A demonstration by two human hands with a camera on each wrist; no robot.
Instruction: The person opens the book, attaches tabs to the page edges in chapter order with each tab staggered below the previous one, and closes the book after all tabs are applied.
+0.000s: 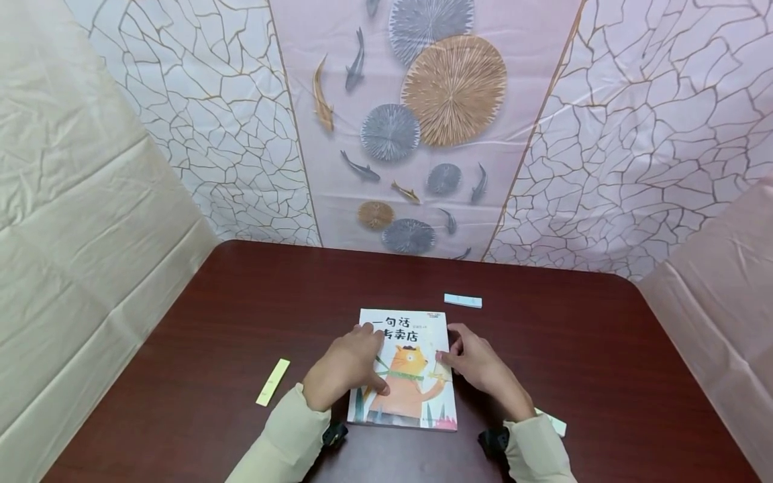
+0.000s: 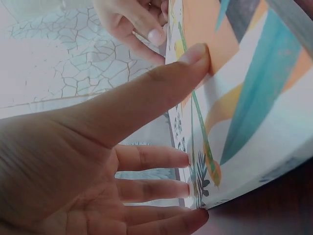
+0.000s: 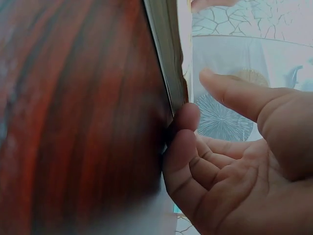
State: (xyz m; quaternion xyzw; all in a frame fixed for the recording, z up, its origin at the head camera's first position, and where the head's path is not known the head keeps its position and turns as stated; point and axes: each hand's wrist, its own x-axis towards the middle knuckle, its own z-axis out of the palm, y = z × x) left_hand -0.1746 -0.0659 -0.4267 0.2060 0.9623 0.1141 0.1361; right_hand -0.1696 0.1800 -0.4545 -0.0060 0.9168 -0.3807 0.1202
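A picture book (image 1: pixel 417 396) with an orange cartoon animal on its white cover lies on the dark red table, between the two hands. My left hand (image 1: pixel 347 362) rests on the cover's left part, thumb and fingers fairly straight; the left wrist view shows its thumb (image 2: pixel 161 88) and fingertips touching the cover. At the book's right edge is my right hand (image 1: pixel 480 359). Its bent fingertips (image 3: pixel 183 147) touch the side of the pages (image 3: pixel 168 54), low by the table, while the thumb (image 3: pixel 234 93) stands apart above the cover.
A yellow paper strip (image 1: pixel 273 382) lies left of the book. Beyond the book's top right corner is a light blue strip (image 1: pixel 463 300). A pale strip (image 1: pixel 555 424) is partly covered by the right sleeve (image 1: pixel 537 449). Patterned cloth (image 1: pixel 241 121) hangs behind the table (image 1: pixel 199 322).
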